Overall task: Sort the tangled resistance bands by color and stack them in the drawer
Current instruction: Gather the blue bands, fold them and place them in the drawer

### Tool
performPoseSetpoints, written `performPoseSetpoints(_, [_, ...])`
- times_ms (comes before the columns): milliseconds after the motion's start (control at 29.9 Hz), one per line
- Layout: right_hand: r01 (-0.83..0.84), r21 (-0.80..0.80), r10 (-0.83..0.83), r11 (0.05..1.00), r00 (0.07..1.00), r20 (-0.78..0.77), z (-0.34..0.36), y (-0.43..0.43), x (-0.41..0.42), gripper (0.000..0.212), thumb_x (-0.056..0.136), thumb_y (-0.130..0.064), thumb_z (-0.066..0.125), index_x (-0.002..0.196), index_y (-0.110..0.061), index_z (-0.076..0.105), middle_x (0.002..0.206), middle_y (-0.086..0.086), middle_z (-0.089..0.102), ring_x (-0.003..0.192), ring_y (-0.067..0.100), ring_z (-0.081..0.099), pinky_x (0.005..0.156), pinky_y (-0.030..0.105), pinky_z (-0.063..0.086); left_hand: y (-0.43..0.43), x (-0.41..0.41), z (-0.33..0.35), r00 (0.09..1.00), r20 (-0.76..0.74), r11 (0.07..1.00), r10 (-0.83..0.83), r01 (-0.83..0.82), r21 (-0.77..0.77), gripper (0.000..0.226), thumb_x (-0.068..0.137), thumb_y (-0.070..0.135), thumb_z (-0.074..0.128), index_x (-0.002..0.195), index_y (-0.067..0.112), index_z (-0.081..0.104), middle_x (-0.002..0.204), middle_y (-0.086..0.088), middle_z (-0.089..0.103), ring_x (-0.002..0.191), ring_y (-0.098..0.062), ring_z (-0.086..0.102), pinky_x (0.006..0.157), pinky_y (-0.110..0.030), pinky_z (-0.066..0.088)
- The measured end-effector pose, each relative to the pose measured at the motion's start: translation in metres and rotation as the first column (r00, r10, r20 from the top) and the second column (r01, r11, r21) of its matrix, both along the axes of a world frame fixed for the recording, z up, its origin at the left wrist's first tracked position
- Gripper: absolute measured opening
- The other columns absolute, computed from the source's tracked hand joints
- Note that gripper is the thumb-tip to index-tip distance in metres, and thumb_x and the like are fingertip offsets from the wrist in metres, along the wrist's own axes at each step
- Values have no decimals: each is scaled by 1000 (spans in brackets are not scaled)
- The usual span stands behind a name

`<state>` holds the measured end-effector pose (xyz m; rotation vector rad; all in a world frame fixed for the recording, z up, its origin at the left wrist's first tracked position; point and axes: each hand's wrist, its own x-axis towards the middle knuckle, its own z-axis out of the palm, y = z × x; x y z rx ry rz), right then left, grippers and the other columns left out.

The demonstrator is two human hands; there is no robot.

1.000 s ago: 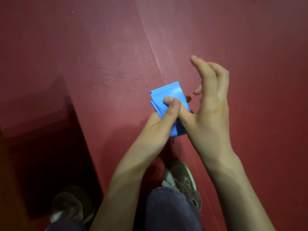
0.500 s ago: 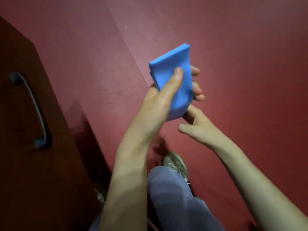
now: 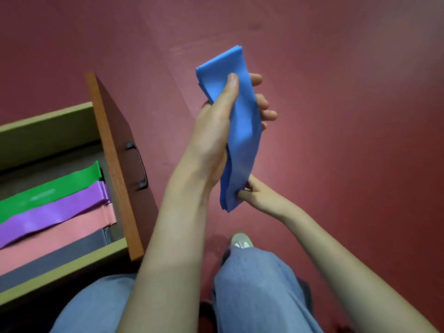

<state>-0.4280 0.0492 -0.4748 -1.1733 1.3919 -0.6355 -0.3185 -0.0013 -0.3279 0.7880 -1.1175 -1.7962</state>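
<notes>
A blue band [image 3: 242, 131], folded into a flat, layered strip, is held nearly upright, gripped around its middle by the left hand [image 3: 216, 131] and pinched near its lower end by the right hand [image 3: 259, 198]. To the left, the drawer [image 3: 113, 164] is pulled open; inside, a green band [image 3: 48, 191], purple band [image 3: 60, 212], pink band [image 3: 60, 234] and grey band [image 3: 60, 255] are laid flat side by side.
</notes>
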Motion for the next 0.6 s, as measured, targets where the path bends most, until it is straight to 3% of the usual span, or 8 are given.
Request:
performPoseSetpoints(67, [2, 25, -2, 1000, 1000, 7, 6, 5, 6, 41, 80, 10, 39, 108, -19, 45, 107, -1, 53, 101, 10, 46, 91, 27, 40, 2, 7, 15, 999, -18, 1000, 30, -30, -6, 32, 99, 29, 28, 87, 17, 56, 61, 4, 57, 62, -16, 61, 69, -31, 50])
performPoseSetpoints(201, [25, 30, -26, 999, 999, 39, 21, 14, 10, 37, 85, 7, 41, 113, -14, 50, 109, 1, 57, 99, 10, 51, 93, 28, 40, 8, 37, 41, 987, -55, 988, 148, -150, -40, 34, 99, 29, 27, 89, 15, 56, 58, 3, 59, 60, -16, 62, 66, -31, 51])
performPoseSetpoints(334, [94, 67, -104, 993, 982, 156, 34, 20, 10, 24, 77, -13, 62, 99, -7, 61, 82, -2, 69, 71, 7, 64, 74, 23, 52, 7, 93, 45, 926, -94, 931, 364, -365, 13, 58, 99, 31, 24, 70, 18, 72, 69, 2, 70, 73, -16, 65, 73, -29, 50])
performPoseSetpoints(435, [141, 165, -188, 976, 929, 317, 45, 14, 16, 36, 64, -17, 77, 96, -9, 62, 74, -7, 73, 68, 3, 67, 63, 18, 54, 5, 146, 31, 864, -43, 862, 502, -495, 112, 48, 98, 34, 25, 120, 4, 56, 103, -5, 66, 86, -12, 63, 81, -28, 50])
performPoseSetpoints(468, [156, 193, -216, 969, 911, 351, 48, 10, 19, 33, 67, -14, 74, 97, -7, 61, 73, -7, 73, 66, 3, 68, 61, 17, 55, 5, 162, 25, 837, -16, 829, 548, -540, 148, 45, 98, 33, 28, 120, 3, 53, 105, -5, 64, 86, -12, 62, 86, -33, 50])
performPoseSetpoints(535, [182, 220, -251, 958, 904, 346, 55, 2, 28, 14, 83, -4, 57, 96, -6, 60, 68, -5, 72, 60, 5, 67, 59, 19, 56, 5, 193, 14, 766, 53, 745, 641, -638, 194, 27, 96, 26, 37, 99, 11, 58, 95, -4, 62, 82, -16, 61, 87, -47, 49])
performPoseSetpoints(602, [191, 245, -264, 951, 913, 312, 64, -4, 34, 13, 87, 0, 51, 94, -7, 61, 65, -5, 71, 57, 5, 66, 56, 20, 56, 3, 214, 0, 687, 170, 656, 706, -725, 210, 15, 94, 20, 44, 84, 18, 54, 85, -1, 58, 77, -15, 60, 77, -44, 52])
